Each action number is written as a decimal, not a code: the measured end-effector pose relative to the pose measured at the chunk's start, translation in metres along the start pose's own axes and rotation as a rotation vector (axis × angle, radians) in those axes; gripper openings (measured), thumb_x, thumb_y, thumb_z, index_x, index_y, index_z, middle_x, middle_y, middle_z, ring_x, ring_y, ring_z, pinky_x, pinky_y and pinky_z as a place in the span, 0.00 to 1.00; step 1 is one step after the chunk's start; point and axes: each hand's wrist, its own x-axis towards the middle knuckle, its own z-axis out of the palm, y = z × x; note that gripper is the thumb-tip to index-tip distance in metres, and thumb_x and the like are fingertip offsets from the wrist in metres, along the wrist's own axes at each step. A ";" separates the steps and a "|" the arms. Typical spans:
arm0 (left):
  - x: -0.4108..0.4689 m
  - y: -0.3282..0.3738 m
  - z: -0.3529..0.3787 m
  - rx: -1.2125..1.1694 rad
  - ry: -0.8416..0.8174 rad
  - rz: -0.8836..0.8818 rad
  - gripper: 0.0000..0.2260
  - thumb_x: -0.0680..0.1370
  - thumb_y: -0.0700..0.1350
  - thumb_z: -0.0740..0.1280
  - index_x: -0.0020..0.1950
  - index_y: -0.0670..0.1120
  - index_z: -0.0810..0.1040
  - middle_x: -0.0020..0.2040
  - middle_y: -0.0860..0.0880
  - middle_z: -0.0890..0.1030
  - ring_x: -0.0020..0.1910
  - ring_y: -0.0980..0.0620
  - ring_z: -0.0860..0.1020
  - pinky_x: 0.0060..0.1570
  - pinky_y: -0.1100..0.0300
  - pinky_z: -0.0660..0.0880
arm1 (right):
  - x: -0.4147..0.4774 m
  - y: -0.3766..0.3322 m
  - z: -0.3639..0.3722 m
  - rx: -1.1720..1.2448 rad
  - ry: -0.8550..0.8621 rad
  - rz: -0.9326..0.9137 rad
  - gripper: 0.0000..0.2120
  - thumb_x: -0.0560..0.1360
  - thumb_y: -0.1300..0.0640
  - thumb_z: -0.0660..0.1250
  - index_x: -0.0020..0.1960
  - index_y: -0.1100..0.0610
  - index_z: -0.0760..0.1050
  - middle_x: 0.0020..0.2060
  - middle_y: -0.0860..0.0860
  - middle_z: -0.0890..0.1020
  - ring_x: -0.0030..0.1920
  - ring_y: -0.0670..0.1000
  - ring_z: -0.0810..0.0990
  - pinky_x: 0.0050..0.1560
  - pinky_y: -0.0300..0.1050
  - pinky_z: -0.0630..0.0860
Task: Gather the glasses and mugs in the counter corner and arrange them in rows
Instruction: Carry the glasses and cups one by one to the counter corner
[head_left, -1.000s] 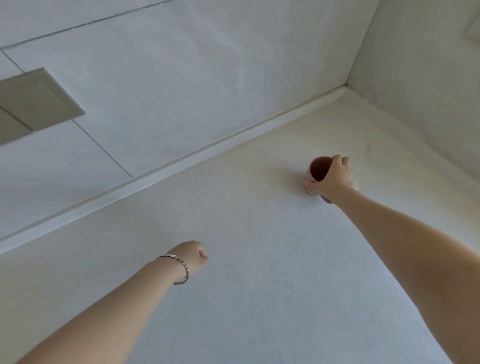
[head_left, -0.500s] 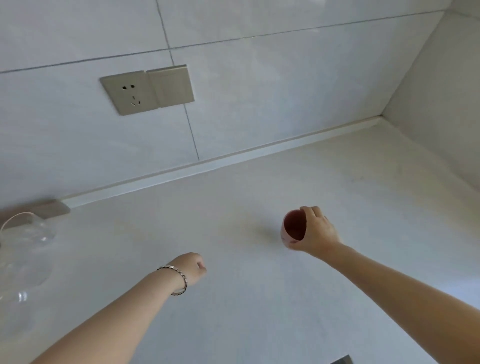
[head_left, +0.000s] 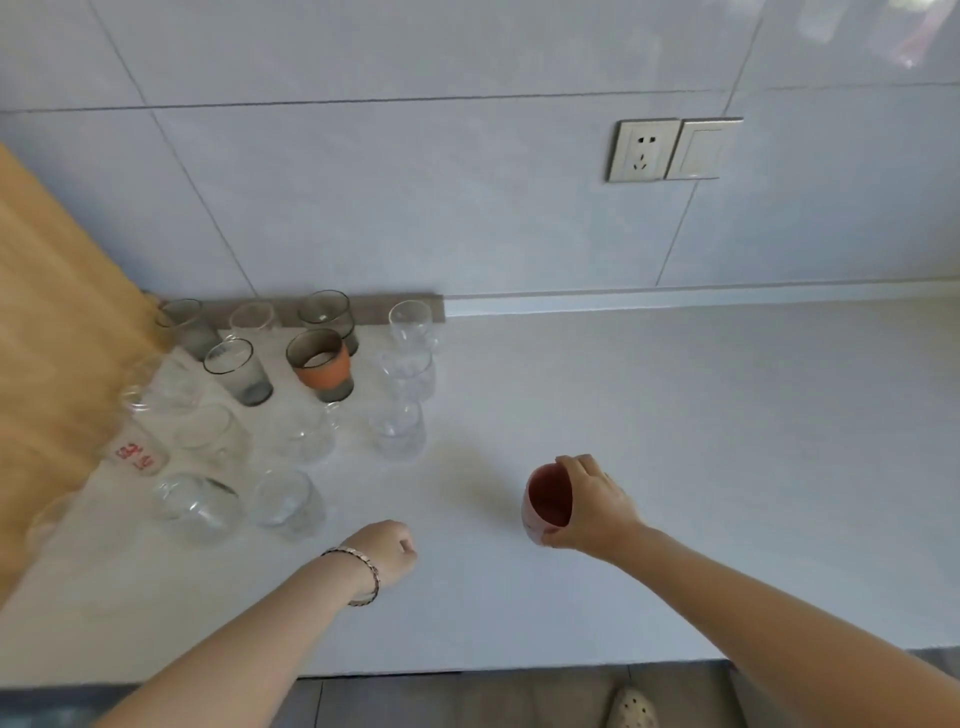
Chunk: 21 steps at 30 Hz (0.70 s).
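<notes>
At the bench (head_left: 675, 415) centre, your right hand (head_left: 592, 506) grips the red cup (head_left: 545, 504), tilted; the glasses (head_left: 291, 395) stand at 10 o'clock. Your left hand (head_left: 387, 551) is fisted, empty.

Both forearms are bare, with no sleeves showing anywhere along them. The left hand (head_left: 388, 550) carries no rings that can be made out; on its wrist sits a thin bracelet (head_left: 358, 574) of small metal links, silver with a slightly pinkish tint, lying loosely across the wrist. The right hand (head_left: 592, 506) and its wrist are bare, with no watch or band. At the bottom edge a pale, cream-coloured shoe (head_left: 632, 707) with small round perforations across its top shows.
</notes>
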 end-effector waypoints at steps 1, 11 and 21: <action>-0.007 -0.018 0.001 -0.006 -0.004 -0.014 0.11 0.78 0.42 0.57 0.37 0.53 0.68 0.49 0.51 0.74 0.49 0.53 0.71 0.51 0.63 0.68 | 0.000 -0.019 0.013 -0.004 -0.016 -0.013 0.43 0.64 0.42 0.74 0.72 0.53 0.59 0.66 0.47 0.67 0.64 0.51 0.71 0.59 0.45 0.74; -0.044 -0.118 0.006 -0.082 0.026 -0.131 0.04 0.79 0.43 0.57 0.46 0.49 0.70 0.56 0.48 0.76 0.50 0.52 0.71 0.50 0.64 0.66 | 0.025 -0.141 0.093 -0.098 -0.070 -0.107 0.41 0.66 0.50 0.74 0.72 0.56 0.58 0.66 0.52 0.66 0.64 0.54 0.69 0.56 0.47 0.74; -0.052 -0.137 -0.008 -0.169 0.042 -0.236 0.04 0.79 0.43 0.57 0.49 0.48 0.72 0.59 0.48 0.77 0.51 0.52 0.73 0.51 0.64 0.67 | 0.043 -0.156 0.081 -0.179 -0.141 -0.119 0.40 0.69 0.42 0.70 0.72 0.56 0.57 0.65 0.52 0.68 0.66 0.54 0.69 0.58 0.48 0.72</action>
